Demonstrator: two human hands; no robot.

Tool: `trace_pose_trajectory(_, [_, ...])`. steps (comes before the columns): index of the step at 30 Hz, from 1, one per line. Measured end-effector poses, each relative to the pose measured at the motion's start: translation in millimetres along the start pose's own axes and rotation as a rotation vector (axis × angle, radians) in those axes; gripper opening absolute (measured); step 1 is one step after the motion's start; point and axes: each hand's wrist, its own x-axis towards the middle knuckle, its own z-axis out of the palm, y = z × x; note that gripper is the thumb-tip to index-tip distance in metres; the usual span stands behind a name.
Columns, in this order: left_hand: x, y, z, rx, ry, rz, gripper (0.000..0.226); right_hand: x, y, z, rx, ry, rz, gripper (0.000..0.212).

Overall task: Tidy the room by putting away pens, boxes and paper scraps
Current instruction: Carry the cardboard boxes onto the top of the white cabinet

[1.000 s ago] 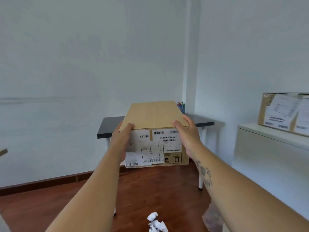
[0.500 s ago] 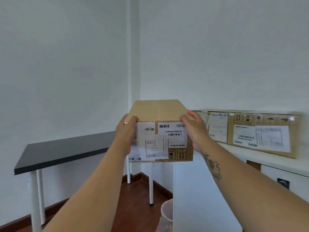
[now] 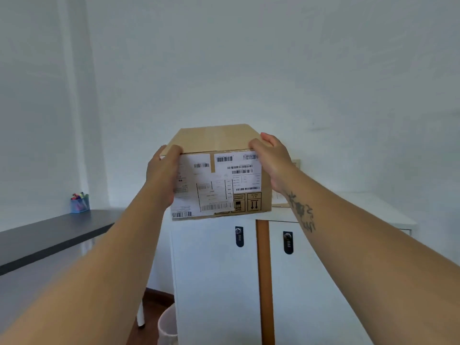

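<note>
left hand [image 3: 163,176] and right hand [image 3: 272,161] clamp the cardboard box [image 3: 219,170] by its sides, above the white cabinet [image 3: 216,282].

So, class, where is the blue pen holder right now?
In the head view, the blue pen holder stands far left on the dark table, against the wall, left of the held cardboard box and the white cabinet.

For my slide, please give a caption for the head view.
Both hands, left and right, hold a labelled brown cardboard box before a white cabinet.
</note>
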Motion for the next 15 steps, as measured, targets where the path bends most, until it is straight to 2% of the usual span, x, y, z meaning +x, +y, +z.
trace_pose_trajectory(2, [2, 9, 8, 0.020, -0.007, 0.014, 0.039, -3, -3, -10, -0.046, 0.010, 0.009, 0.064])
trace_pose_trajectory(6, [5, 35, 16, 0.053, -0.109, 0.063, 0.013, -12, -12, -20, -0.029, 0.093, 0.011, 0.073])
trace_pose_trajectory(15, [-10, 67, 53, -0.066, -0.207, 0.094, 0.011, -18, -65, -62, -0.100, 0.202, -0.075, 0.072])
